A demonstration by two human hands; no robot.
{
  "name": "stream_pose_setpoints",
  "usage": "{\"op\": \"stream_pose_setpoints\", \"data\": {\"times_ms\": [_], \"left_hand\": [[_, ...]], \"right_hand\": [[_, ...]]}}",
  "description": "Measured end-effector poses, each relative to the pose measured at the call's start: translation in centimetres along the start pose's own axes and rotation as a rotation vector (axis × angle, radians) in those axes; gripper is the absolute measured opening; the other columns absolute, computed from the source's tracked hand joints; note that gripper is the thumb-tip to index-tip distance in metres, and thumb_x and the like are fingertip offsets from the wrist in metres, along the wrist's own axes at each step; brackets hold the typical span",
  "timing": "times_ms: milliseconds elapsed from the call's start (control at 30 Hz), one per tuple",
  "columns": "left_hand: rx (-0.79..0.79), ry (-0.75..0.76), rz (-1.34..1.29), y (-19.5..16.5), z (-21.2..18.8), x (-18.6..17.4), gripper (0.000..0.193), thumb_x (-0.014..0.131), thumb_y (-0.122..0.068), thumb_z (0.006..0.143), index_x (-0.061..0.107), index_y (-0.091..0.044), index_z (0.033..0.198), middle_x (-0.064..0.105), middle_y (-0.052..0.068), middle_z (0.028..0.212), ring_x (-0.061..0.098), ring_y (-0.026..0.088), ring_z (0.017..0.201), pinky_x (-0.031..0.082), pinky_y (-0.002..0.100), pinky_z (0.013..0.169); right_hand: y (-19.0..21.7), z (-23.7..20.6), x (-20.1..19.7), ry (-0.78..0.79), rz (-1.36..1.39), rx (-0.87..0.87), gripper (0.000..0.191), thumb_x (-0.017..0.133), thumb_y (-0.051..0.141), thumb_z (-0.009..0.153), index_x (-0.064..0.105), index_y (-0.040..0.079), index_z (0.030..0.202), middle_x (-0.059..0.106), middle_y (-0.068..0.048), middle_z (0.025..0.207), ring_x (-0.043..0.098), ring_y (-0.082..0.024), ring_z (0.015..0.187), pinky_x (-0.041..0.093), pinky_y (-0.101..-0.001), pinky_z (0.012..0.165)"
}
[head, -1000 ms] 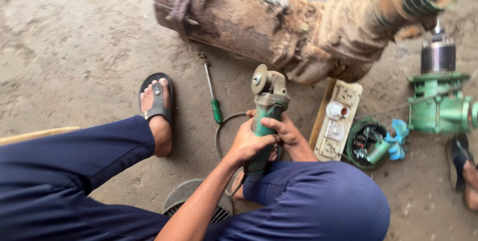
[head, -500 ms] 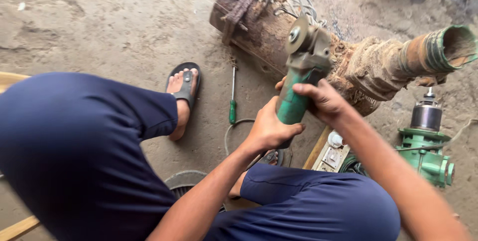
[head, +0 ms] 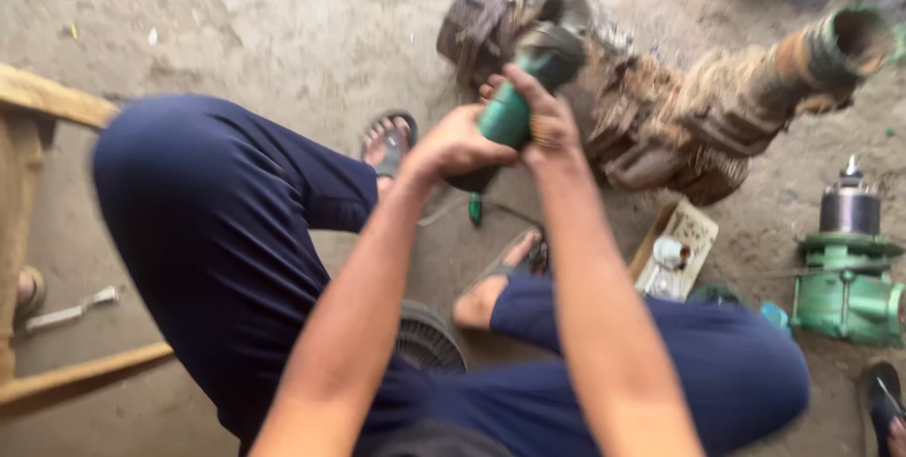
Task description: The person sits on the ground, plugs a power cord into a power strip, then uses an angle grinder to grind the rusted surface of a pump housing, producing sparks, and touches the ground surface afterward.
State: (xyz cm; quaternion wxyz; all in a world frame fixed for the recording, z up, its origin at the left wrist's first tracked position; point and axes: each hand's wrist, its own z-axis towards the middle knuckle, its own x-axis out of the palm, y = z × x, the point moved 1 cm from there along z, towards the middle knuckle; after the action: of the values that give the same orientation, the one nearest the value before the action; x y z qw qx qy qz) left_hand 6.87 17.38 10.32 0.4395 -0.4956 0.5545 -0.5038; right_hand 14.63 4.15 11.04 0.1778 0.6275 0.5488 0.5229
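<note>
Both hands have lifted the green angle grinder point(head: 514, 103) up off the lap and forward, its head now against the rusty pump body point(head: 679, 117). The left hand point(head: 458, 145) wraps the handle's rear; the right hand point(head: 547, 122) grips just ahead, nearer the pump.

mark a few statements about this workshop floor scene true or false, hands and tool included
1. Both hands grip the green angle grinder. True: the left hand holds its rear, the right hand its body.
2. The grinder points at the green pump part. False: it is raised toward the rusty motor.
3. The person is barefoot. False: a sandal is on the left foot.
4. A screwdriver lies on the motor. False: the green-handled screwdriver lies on the floor.
5. A wooden frame stands at the left edge. True.
</note>
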Motion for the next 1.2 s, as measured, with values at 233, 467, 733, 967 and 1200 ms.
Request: {"op": "stream_pose_setpoints", "data": {"times_ms": [233,467,733,967,1200], "left_hand": [[-0.419,-0.331,0.483,1.3,-2.2,-0.7,0.092,0.084,-0.026,0.050,0.058,-0.025,0.139,0.075,0.019,0.098,0.072,0.035,0.092,0.056,0.046,0.081],[-0.549,-0.298,0.485,5.5,-0.4,0.0,0.088,0.080,-0.031,0.061,0.054,-0.017,0.144,0.075,0.022,0.102,0.071,0.042,0.098,0.055,0.052,0.086],[-0.496,-0.202,0.415,3.5,3.6,-1.7,0.080,0.084,-0.035,0.061,0.057,-0.003,0.129,0.074,0.024,0.102,0.072,0.042,0.098,0.056,0.050,0.087],[-0.514,-0.232,0.381,5.6,2.9,-2.7,0.073,0.085,-0.030,0.058,0.061,-0.002,0.120,0.075,0.022,0.101,0.073,0.039,0.097,0.058,0.049,0.085],[-0.523,-0.209,0.374,5.4,2.9,-2.8,0.071,0.084,-0.029,0.060,0.061,-0.003,0.121,0.075,0.021,0.103,0.074,0.038,0.098,0.059,0.047,0.085]], "right_hand": [[-11.1,3.4,-2.7,-0.080,0.128,0.034,0.031,0.081,0.019,0.082,0.072,0.009,0.110,0.073,-0.004,0.100,0.070,-0.019,0.093,0.059,-0.0353,0.088],[-13.8,5.0,-6.6,-0.085,0.362,0.191,0.035,0.079,0.019,0.086,0.063,0.003,0.113,0.071,-0.012,0.098,0.070,-0.025,0.091,0.060,-0.0399,0.090],[-9.3,7.8,-5.0,-0.115,0.296,0.165,0.033,0.079,0.021,0.090,0.062,0.003,0.113,0.069,-0.012,0.099,0.069,-0.025,0.090,0.059,-0.0395,0.090],[-10.4,8.5,-4.6,-0.096,0.203,0.118,0.032,0.077,0.026,0.090,0.065,0.004,0.111,0.070,-0.009,0.100,0.069,-0.024,0.093,0.059,-0.0405,0.092],[-9.7,8.7,-4.4,-0.083,0.159,0.124,0.033,0.079,0.025,0.087,0.065,0.003,0.108,0.070,-0.012,0.097,0.070,-0.026,0.088,0.060,-0.0415,0.088]]}}
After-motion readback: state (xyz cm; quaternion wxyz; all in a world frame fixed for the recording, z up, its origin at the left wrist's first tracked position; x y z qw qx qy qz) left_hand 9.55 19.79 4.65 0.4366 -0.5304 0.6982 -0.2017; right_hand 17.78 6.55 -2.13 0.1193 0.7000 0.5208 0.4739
